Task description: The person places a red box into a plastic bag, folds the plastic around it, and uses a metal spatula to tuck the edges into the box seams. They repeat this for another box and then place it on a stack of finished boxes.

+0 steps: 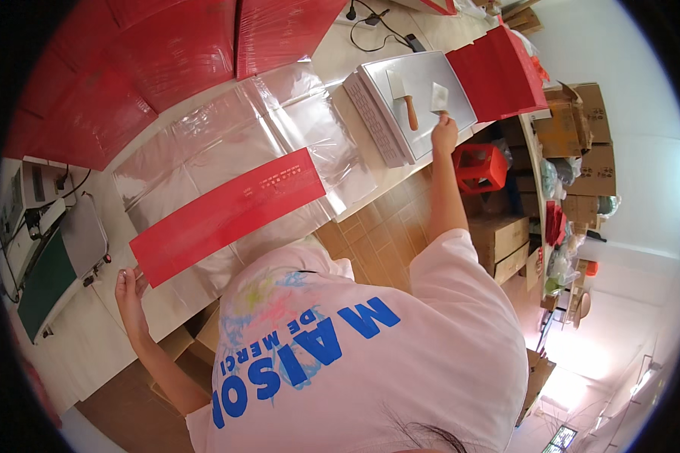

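Note:
A long red printed strip [232,215], card or paper, lies across clear plastic sheeting [283,116] on the table in front of me. My left hand [130,286] is at its near left corner, with fingertips partly hidden behind the edge. At the far right, my right hand [445,135] grips the handle of a scraper [439,97] with a flat metal blade. That blade is over the metal top of a grey box-shaped unit [430,65]. A second scraper with a wooden handle [411,112] rests on the same metal top, left of my right hand.
Plastic-wrapped red stacks [175,51] line the table's back. Red box-like pieces [496,73] stand beyond the grey unit. A device with a green panel [48,286] sits at the left. Cables [374,45] lie behind the unit; a red stool [479,168] stands below.

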`<state>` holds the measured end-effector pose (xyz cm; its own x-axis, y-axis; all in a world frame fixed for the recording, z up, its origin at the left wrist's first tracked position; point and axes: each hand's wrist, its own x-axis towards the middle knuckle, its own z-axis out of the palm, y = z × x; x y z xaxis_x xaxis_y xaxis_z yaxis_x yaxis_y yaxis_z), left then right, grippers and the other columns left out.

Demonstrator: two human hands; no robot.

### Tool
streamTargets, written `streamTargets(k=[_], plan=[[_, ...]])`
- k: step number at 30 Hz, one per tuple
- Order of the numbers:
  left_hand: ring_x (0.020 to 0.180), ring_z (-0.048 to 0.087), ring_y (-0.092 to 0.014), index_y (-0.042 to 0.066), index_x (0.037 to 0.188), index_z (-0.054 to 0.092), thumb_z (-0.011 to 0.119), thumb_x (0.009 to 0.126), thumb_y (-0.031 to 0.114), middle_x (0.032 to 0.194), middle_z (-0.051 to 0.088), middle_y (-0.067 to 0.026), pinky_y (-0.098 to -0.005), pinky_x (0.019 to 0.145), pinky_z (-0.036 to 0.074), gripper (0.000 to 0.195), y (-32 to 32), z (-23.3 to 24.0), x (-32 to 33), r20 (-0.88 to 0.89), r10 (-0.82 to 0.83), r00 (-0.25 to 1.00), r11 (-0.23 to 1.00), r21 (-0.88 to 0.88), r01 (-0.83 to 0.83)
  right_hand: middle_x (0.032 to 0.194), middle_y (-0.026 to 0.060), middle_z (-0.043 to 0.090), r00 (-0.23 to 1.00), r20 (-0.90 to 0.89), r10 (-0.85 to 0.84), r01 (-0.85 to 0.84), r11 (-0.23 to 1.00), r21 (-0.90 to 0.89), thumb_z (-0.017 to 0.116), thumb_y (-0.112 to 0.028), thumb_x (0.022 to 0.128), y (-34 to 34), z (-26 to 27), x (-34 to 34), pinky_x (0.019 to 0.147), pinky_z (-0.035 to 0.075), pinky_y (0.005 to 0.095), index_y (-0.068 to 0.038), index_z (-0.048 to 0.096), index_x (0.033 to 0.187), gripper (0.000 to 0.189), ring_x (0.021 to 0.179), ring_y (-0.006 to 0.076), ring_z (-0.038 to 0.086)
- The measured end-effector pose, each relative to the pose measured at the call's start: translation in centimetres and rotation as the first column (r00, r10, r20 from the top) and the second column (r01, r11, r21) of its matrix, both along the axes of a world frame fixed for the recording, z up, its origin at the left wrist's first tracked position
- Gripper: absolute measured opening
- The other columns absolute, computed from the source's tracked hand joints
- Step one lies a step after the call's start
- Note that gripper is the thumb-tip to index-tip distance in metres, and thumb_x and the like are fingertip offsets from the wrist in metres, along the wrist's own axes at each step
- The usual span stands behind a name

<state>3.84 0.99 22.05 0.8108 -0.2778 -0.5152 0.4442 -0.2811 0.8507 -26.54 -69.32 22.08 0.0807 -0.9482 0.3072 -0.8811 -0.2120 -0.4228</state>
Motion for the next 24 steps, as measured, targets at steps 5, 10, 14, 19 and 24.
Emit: streamTargets(k=[5,10,14,19,24], plan=[[0.097,0.063,-0.014,0.006,0.11,0.056,0.054,0.099,0.039,0.108,0.066,-0.007,-0.0311,0.093,0.044,0.035,0.6,-0.5,0.2,0.012,0.029,0.999,1.0,-0.004,-0.029,0.103,0.0296,0.065,0.995,-0.035,-0.092,0.097,0.971,0.218,0.039,-0.041,0.098,-5.8,-6.1,-5.4,0.086,0.046,0.0522,0.006,0.067,0.101,0.055,0.099,0.0465,0.061],[0.097,0.061,-0.011,0.008,0.114,0.058,0.056,0.098,0.039,0.106,0.064,-0.0016,-0.028,0.088,0.043,0.035,1.3,0.1,-0.1,0.018,0.011,1.0,1.0,-0.016,-0.01,0.106,0.0209,0.061,0.957,-0.241,-0.159,0.087,0.954,-0.287,0.058,-0.037,0.09,-3.4,-7.3,-1.9,0.084,0.046,0.049,-0.003,0.061,0.114,0.042,0.1,0.0409,0.057],[0.104,0.06,-0.015,0.004,0.116,0.057,0.054,0.1,0.031,0.11,0.064,-0.0056,-0.0302,0.092,0.044,0.032,1.4,0.4,-0.9,0.03,0.087,0.996,0.995,0.049,-0.089,0.102,0.018,0.065,0.911,-0.392,0.129,-0.207,0.965,-0.163,0.063,-0.045,0.084,-2.0,-5.2,3.3,0.082,0.049,0.0491,-0.006,0.062,0.114,0.05,0.097,0.0376,0.061],[0.107,0.062,-0.019,0.003,0.108,0.059,0.051,0.101,0.025,0.116,0.065,-0.0116,-0.0339,0.095,0.047,0.025,-0.8,2.2,-0.9,0.025,0.06,0.998,0.997,0.04,-0.061,0.105,0.0125,0.068,0.828,-0.448,0.337,-0.295,0.942,0.162,0.053,-0.031,0.089,-3.6,-7.1,4.8,0.077,0.052,0.0502,-0.021,0.063,0.122,0.036,0.094,0.0357,0.066],[0.101,0.065,-0.019,0.006,0.099,0.058,0.05,0.101,0.032,0.113,0.067,-0.0114,-0.0326,0.095,0.046,0.028,-1.7,3.3,-1.1,0.024,0.032,0.999,0.998,0.058,-0.033,0.088,0.0081,0.063,0.772,0.192,0.607,-0.634,0.758,0.154,0.05,-0.035,0.099,2.3,-4.0,10.2,0.063,0.046,0.0328,-0.004,0.065,0.111,0.036,0.074,0.0214,0.059]])
